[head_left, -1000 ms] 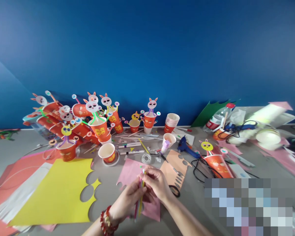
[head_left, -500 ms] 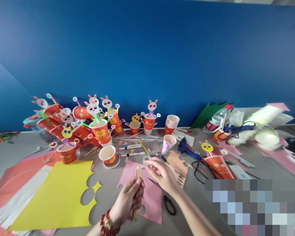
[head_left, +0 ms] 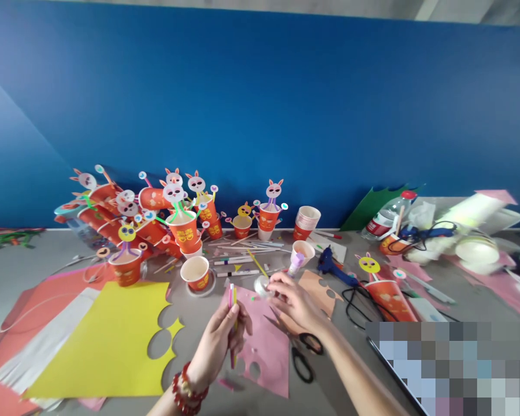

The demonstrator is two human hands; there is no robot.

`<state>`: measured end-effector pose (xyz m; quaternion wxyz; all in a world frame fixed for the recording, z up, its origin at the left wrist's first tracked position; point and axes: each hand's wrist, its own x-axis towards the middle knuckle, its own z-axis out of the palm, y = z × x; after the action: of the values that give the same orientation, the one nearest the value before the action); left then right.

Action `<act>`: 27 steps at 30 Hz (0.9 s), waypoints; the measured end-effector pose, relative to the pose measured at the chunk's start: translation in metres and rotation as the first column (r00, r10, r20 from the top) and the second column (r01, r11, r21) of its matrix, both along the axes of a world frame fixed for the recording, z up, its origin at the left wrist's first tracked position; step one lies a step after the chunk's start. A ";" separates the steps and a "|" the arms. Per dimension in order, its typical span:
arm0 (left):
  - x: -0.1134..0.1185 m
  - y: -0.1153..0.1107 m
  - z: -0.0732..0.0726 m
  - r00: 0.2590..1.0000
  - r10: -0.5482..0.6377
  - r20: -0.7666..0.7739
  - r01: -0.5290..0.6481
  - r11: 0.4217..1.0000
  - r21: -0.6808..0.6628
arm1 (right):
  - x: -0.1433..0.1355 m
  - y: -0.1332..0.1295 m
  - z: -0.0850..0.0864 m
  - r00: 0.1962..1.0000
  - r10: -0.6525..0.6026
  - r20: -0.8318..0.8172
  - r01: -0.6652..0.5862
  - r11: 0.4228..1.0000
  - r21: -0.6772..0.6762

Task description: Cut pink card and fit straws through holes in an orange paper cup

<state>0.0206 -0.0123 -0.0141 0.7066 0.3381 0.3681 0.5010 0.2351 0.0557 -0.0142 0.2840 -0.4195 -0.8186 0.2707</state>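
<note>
My left hand [head_left: 226,326] is closed round a small bundle of pink and yellow straws [head_left: 232,296], held upright with their ends showing above my thumb. Just right of it, my right hand [head_left: 295,303] has its fingertips on the edge of a roll of clear tape [head_left: 263,285], which looks pale and slightly blurred. Black-handled scissors [head_left: 303,361] lie open beneath my right wrist, blades over a pink sheet with cut-out holes [head_left: 268,361]. A pink scrap [head_left: 228,384] lies below my left hand.
Red paper cups with paper animal faces [head_left: 184,228] crowd the back left. A yellow cut sheet [head_left: 99,341] covers the left front. To the right are a blue glue gun [head_left: 335,268] with a black cord, a decorated cup [head_left: 387,300] and a plastic bottle [head_left: 390,214]. Markers [head_left: 238,273] lie mid-table.
My right hand has come away from the straw tips to the tape roll, which now looks tilted. My left hand has shifted left with the straws. More of the scissors shows.
</note>
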 end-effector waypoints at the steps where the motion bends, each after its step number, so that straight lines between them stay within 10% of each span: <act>1: -0.001 0.001 0.002 1.000 0.018 -0.019 -0.018 0.999 0.037 | 0.004 -0.005 0.002 0.990 0.039 -0.136 -0.049 0.996 -0.070; 5: -0.005 0.000 0.011 1.000 0.015 -0.005 -0.014 0.993 0.121 | 0.004 -0.024 0.011 0.871 0.079 -0.485 -0.211 0.951 -0.225; 13: -0.009 -0.007 0.014 0.958 -0.234 0.163 0.193 0.954 0.231 | -0.010 -0.038 0.016 0.775 0.221 -0.592 -0.414 0.886 -0.211; 27: -0.006 -0.011 0.028 0.927 0.191 -0.323 -0.098 0.954 0.284 | -0.011 -0.056 0.037 0.967 0.142 -0.211 -0.135 0.990 0.047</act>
<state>0.0149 -0.0237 0.0135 0.5402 0.4833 0.4413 0.5289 0.2243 -0.0008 0.0225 0.3574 -0.3251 -0.8149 0.3203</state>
